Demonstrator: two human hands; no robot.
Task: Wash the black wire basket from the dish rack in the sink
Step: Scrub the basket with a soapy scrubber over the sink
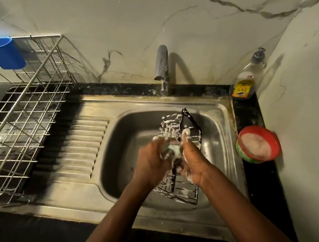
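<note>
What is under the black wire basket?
The steel sink shows under the black wire basket. The left hand, its sponge and the right hand hide the rest.

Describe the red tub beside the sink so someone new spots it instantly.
Start at the steel sink and move to the black counter strip along its right edge. Two things stand there: a pump bottle at the far end and the tub nearer the camera. The tub is low, round and red-rimmed with pale paste inside; the bottle is tall and clear.
</note>
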